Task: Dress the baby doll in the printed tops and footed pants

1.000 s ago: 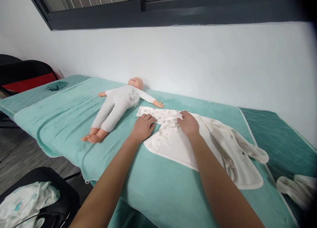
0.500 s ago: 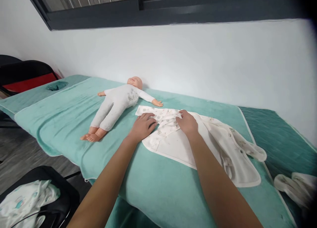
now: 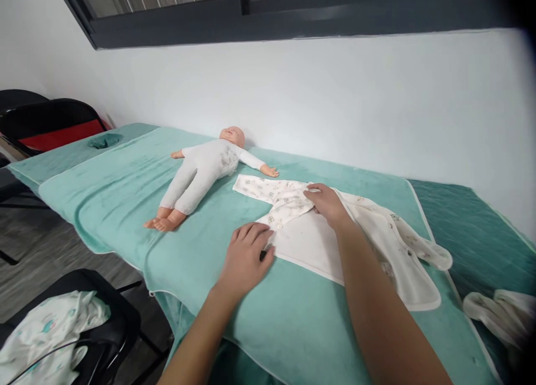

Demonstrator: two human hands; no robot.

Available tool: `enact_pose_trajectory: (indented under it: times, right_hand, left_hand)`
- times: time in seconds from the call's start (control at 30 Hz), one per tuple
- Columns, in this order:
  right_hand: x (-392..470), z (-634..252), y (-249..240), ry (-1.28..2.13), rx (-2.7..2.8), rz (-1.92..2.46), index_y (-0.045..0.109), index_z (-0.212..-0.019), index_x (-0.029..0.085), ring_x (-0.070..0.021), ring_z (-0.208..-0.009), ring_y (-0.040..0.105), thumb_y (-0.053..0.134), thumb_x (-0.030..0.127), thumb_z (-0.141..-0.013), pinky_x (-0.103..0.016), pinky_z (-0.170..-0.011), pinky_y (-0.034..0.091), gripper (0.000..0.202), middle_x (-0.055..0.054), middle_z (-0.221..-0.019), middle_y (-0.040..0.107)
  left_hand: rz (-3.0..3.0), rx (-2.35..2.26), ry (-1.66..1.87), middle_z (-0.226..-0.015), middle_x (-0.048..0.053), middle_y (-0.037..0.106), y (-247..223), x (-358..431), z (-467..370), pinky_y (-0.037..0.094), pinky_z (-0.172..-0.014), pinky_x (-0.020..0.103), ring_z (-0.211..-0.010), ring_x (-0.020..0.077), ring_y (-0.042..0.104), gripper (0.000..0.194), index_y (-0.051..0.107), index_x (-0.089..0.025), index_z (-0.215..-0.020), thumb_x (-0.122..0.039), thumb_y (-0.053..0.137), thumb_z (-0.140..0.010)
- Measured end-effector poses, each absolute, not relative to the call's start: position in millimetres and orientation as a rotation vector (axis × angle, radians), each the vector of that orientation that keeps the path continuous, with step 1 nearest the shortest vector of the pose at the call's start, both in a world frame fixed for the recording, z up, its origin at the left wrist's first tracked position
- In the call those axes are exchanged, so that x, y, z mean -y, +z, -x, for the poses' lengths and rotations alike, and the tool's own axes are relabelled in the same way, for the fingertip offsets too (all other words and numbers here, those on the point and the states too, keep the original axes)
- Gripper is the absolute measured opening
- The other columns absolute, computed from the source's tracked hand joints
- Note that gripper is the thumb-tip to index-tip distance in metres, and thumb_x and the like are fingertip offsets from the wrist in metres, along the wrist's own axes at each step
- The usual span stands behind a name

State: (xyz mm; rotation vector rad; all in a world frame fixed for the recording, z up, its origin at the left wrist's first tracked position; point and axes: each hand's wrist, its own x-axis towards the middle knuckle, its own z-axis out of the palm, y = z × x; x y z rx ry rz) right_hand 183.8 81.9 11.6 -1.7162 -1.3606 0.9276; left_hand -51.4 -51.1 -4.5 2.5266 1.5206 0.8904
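Baby jacket (image 3: 314,242), spread open, presumably to lie flat.
Likely steadying it with right hand (image 3: 327,203), grip unclear; resting left hand (image 3: 246,258), loosely curled, at its near left edge.

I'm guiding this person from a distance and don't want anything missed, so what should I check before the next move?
1. Garment lies on the green cover: ok.
2. Garment fully flat: not ok; the sleeve nearest the doll is stretched out, but the part on the picture's right is rumpled.
3. Doll lies face up, apart from the garment: ok.
4. Left hand is at the garment's near edge: ok, by its lower left corner.
5. Right hand has a firm hold: cannot tell; it is at the garment's upper part, but its grip is partly hidden.
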Motion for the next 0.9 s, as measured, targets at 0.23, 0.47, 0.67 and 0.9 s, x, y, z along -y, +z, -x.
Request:
enact_pose_trajectory:
  times: [0.23,0.47,0.67,0.9]
  right_hand:
    - [-68.7,-181.9,20.6,1.119,1.344,1.563,0.067,-0.106,0.023,-0.0115,-0.055,0.059,0.065,0.041,-0.074,-0.021,-0.051,0.039,0.037,0.001,-0.069,0.064]
    - [-76.5,-175.0,11.6,1.097,1.129,1.401,0.07,-0.097,0.021,-0.0096,-0.058,0.052,0.068,0.04,-0.068,-0.02,-0.047,0.036,0.035,0.001,-0.071,0.06]
    - [-85.6,-180.2,0.9,0.942,1.139,1.505,0.066,-0.101,0.022,-0.0112,-0.06,0.053,0.06,0.049,-0.073,-0.023,-0.051,0.039,0.039,0.001,-0.078,0.064]
    - [-87.2,-189.1,-5.7,0.648,1.285,1.717,0.066,-0.084,0.024,-0.0178,-0.066,0.053,0.062,0.036,-0.071,-0.03,-0.064,0.038,0.018,0.001,-0.064,0.058]
  left_hand:
    - [-2.401,-1.792,0.93,-0.114,0.007,0.066,-8.0,44.4,45.8,0.042,-0.089,0.044,-0.106,0.0253,0.057,0.02,0.064,-0.024,-0.108,-0.022,0.054,-0.091]
    - [-2.252,-1.779,1.159,-0.091,0.005,0.068,-9.7,35.4,38.0,0.042,-0.076,0.04,-0.088,0.0231,0.06,0.016,0.061,-0.023,-0.094,-0.025,0.045,-0.097]
    - [-2.165,-1.485,1.371,-0.09,0.003,0.067,-2.9,40.4,21.8,0.048,-0.071,0.032,-0.082,0.0171,0.063,0.017,0.06,-0.025,-0.102,-0.026,0.044,-0.099]
    - [-2.693,-1.29,0.926,-0.087,0.006,0.067,-6.0,48.4,-2.5,0.047,-0.064,0.035,-0.077,0.0202,0.062,0.023,0.063,-0.022,-0.1,-0.022,0.04,-0.099]
